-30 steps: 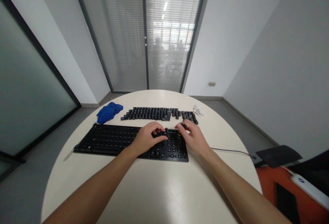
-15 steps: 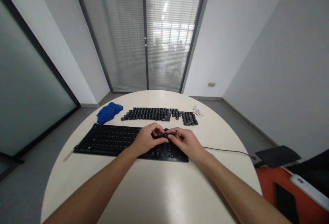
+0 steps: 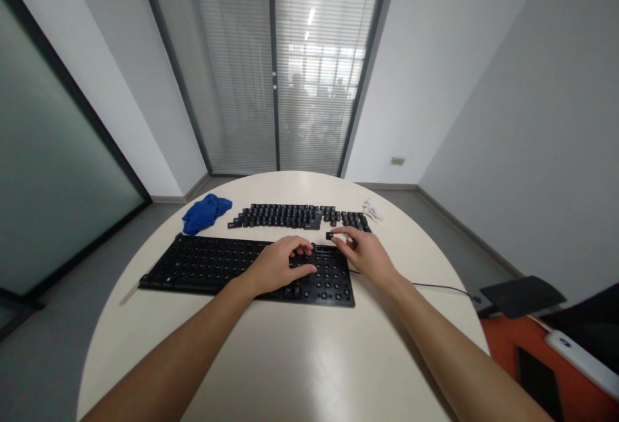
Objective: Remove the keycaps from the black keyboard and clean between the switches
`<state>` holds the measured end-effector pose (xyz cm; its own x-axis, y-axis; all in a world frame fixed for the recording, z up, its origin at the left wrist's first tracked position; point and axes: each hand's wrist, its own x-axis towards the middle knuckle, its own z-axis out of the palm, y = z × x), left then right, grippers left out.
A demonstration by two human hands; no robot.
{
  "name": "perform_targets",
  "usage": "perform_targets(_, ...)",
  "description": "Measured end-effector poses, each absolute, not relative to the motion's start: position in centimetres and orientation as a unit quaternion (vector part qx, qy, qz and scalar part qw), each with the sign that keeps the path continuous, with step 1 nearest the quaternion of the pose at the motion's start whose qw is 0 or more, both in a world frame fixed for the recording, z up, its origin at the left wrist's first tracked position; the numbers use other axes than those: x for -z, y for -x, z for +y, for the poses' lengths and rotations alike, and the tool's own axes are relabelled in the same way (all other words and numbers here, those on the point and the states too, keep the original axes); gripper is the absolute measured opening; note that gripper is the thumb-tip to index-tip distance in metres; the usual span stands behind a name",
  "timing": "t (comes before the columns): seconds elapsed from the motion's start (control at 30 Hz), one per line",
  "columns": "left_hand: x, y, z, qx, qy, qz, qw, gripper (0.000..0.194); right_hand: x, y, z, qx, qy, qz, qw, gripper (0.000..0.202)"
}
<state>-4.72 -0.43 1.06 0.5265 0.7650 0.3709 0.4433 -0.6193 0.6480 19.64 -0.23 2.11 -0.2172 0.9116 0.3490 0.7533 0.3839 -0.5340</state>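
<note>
A black keyboard (image 3: 207, 266) with most of its keycaps off lies across the table. My left hand (image 3: 283, 264) rests over its right half, thumb and fingers apart with nothing between them. Just beyond the keyboard's far right edge, my right hand (image 3: 362, 253) pinches a small black keycap (image 3: 329, 235) between thumb and fingertips. Rows of loose keycaps (image 3: 280, 215) are laid out behind the keyboard in the shape of its layout. A smaller block of keycaps (image 3: 356, 219) sits to the right, partly hidden by my right hand.
A crumpled blue cloth (image 3: 206, 213) lies at the back left, and a crumpled white piece (image 3: 372, 210) at the back right. A thin pale stick (image 3: 128, 294) is by the keyboard's left end. The cable (image 3: 440, 286) runs right. Beside the table stands an orange seat (image 3: 503, 338).
My right hand has moved up and right, away from the keyboard and my left hand, with a keycap in its fingers. My left hand has stayed nearly in place, its fingers now apart.
</note>
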Motion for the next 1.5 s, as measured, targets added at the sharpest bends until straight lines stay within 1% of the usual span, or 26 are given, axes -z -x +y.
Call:
perform_targets(0.1, -1.7, 5.2, -0.6, -0.268, -0.877, 0.341, 0.207, 0.023, -1.9, -20.9, 1.1, -0.027, 0.603, -0.747, 0.279, 0.031)
perform_targets(0.17, -2.0, 5.5, -0.7, -0.238, -0.888, 0.342, 0.197, 0.021, -1.5, -21.2, 1.7, 0.015, 0.634, -0.735, 0.241, 0.030)
perform_targets(0.3, -2.6, 5.6, -1.1, -0.200, -0.896, 0.341, 0.204, 0.022, -0.8, -21.0, 2.3, 0.060, 0.653, -0.736, 0.166, 0.029)
perform_targets(0.43, -3.1, 5.7, -1.4, -0.182, -0.900, 0.333, 0.216, 0.025, -0.3, -20.6, 2.4, 0.074, 0.655, -0.742, 0.124, 0.027)
perform_targets(0.63, -3.5, 6.3, -1.2, -0.165, -0.901, 0.305, 0.260, 0.030, 0.1, -20.9, 2.7, 0.086, 0.669, -0.729, 0.117, 0.028)
perform_targets(0.83, -4.4, 6.6, -1.5, -0.099, -0.889, 0.319, 0.314, 0.037, 0.2, -21.0, 2.8, 0.081, 0.680, -0.720, 0.112, 0.027)
perform_targets(1.17, -4.2, 6.6, -1.6, -0.091, -0.892, 0.322, 0.304, 0.024, 0.0, -20.8, 2.8, 0.079, 0.691, -0.710, 0.107, 0.029)
perform_targets(1.5, -4.5, 6.6, -1.7, -0.083, -0.889, 0.329, 0.309, 0.023, 0.1, -20.7, 2.7, 0.071, 0.687, -0.713, 0.122, 0.034)
